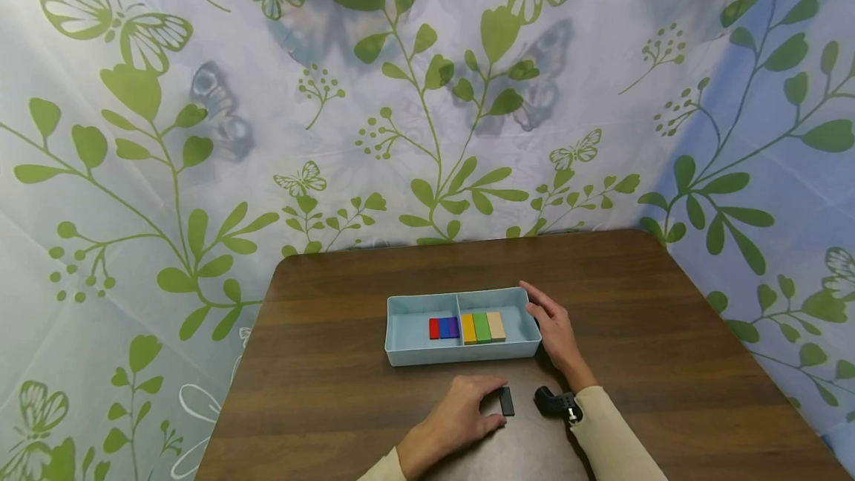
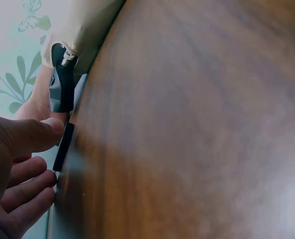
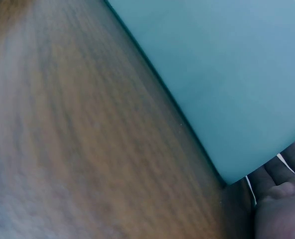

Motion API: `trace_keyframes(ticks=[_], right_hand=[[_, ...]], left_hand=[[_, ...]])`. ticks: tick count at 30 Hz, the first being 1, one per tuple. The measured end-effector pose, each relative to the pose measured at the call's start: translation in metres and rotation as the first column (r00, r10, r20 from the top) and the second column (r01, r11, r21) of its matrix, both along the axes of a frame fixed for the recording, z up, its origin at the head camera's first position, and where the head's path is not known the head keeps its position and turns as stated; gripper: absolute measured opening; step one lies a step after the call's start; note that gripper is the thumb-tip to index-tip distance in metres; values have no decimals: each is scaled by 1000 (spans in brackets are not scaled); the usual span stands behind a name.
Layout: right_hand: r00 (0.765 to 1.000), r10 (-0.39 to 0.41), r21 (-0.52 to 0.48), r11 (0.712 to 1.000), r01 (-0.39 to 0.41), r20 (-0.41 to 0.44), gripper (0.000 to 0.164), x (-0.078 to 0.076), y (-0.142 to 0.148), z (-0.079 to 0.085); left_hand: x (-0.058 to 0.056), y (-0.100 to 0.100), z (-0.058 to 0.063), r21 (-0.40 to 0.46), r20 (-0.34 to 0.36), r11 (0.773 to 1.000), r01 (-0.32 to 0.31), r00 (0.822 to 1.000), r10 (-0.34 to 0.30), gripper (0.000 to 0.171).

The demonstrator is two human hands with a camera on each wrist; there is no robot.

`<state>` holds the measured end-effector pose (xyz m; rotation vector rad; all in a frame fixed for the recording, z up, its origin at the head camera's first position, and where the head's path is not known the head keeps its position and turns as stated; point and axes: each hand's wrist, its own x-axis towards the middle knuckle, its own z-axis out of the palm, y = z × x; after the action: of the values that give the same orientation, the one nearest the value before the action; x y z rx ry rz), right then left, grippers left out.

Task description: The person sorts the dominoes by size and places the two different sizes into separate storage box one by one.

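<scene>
My left hand (image 1: 457, 413) is at the front of the table. Its thumb and fingertips sit at the two ends of a small flat black block (image 1: 507, 401), pinching it lengthwise close to the tabletop. In the left wrist view the same black block (image 2: 63, 148) shows as a thin strip between thumb and fingers. My right hand (image 1: 557, 329) rests with fairly straight fingers against the right end of a light blue two-part tray (image 1: 427, 355). The right compartment holds yellow (image 1: 469, 329), green (image 1: 482, 328) and beige blocks (image 1: 496, 326); red (image 1: 434, 329), blue (image 1: 444, 328) and purple blocks (image 1: 453, 327) lie left of the divider.
A black wrist-worn device (image 1: 556, 402) sticks out from the right sleeve, just right of the black block. The brown wooden table (image 1: 320, 392) ends at the back against a curtain (image 1: 427, 95) printed with leaves and butterflies.
</scene>
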<state>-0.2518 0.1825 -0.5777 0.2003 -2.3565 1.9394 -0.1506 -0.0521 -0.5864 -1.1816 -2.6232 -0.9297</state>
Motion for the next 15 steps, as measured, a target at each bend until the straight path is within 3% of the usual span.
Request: trace_keyframes(ticks=[15], right_hand=[[1000, 6, -14, 1000, -6, 4, 43, 0, 0, -1]], left_hand=[[-1, 4, 1, -69, -2, 998, -5, 1000, 5, 48]])
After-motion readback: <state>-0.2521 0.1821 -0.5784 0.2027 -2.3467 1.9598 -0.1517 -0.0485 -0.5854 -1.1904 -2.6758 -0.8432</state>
